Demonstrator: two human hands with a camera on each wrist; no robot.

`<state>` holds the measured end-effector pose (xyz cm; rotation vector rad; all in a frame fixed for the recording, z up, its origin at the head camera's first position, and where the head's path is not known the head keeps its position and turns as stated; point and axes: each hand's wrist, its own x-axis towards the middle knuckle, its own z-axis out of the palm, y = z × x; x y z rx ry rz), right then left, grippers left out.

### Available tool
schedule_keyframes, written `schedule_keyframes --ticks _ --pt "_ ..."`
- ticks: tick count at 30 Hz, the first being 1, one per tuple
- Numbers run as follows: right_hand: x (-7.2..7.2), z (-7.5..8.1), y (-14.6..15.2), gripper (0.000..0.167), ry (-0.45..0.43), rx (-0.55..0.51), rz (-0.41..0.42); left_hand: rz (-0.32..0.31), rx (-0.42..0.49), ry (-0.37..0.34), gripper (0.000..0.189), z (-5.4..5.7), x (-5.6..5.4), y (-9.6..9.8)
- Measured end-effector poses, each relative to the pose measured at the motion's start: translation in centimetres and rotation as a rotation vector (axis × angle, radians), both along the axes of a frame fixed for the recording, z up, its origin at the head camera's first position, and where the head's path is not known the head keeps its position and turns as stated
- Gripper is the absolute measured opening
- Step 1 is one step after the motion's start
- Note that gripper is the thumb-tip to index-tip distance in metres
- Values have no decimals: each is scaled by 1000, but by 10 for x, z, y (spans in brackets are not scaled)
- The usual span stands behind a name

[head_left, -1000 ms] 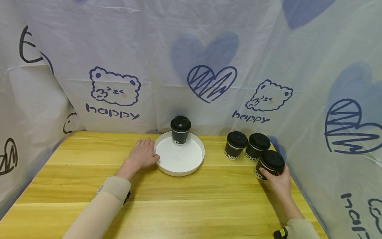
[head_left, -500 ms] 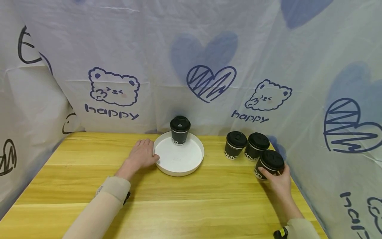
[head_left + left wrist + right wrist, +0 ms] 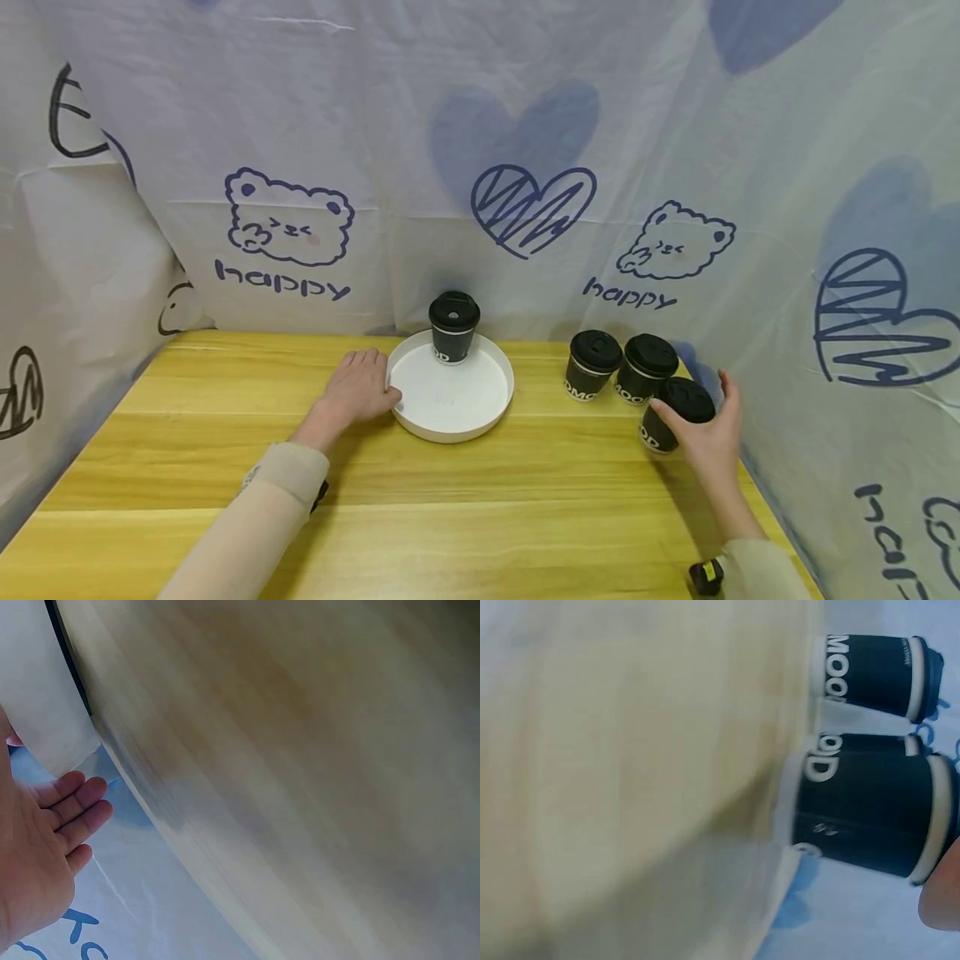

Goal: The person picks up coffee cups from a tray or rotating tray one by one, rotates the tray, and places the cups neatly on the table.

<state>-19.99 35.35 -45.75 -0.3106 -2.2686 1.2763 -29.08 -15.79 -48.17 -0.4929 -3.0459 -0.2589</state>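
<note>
A round white tray (image 3: 450, 412) with a low wall carries one black lidded paper coffee cup (image 3: 453, 342) near its back. At the tray's left rim my left hand (image 3: 360, 387) holds the edge, the thumb over the rim and the other fingers (image 3: 79, 814) outside it. On the right, a nearer black lidded cup (image 3: 663, 429) stands upright on the table. My right hand (image 3: 708, 433) is spread around it, thumb by its left front and fingers standing off its right side. In the right wrist view this cup (image 3: 862, 810) shows its dark sleeve, and only a fingertip appears.
Two more lidded cups, one at the left (image 3: 592, 367) and one in the middle (image 3: 647, 367), stand close behind the nearer one. A printed cloth (image 3: 405, 167) hangs behind the wooden table (image 3: 450, 525) and along its right side.
My right hand has loosened from the nearest cup: its fingers have opened away to the right and it has shifted slightly right. The left hand, the tray and the cups have stayed put.
</note>
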Motion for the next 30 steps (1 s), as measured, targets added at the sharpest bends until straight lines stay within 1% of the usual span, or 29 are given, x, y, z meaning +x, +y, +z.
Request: schedule_keyframes --ticks 6,11,15,20,24,30 --pt "-6 16 -14 107 72 128 34 -2 1 4 67 -1 -1 0" --pt "-13 25 -29 90 140 191 99 -10 -5 11 66 -3 -2 -1" --pt "-21 29 -44 76 193 225 160 -9 -6 6 67 -2 -2 -1" --pt "-30 28 -67 68 268 244 239 -10 -4 4 66 0 -1 -1" --pt "-36 25 -87 66 291 247 298 -8 -5 1 67 1 -1 -1" --pt "-44 18 -112 64 278 255 363 -6 -4 -3 67 0 -1 -1"
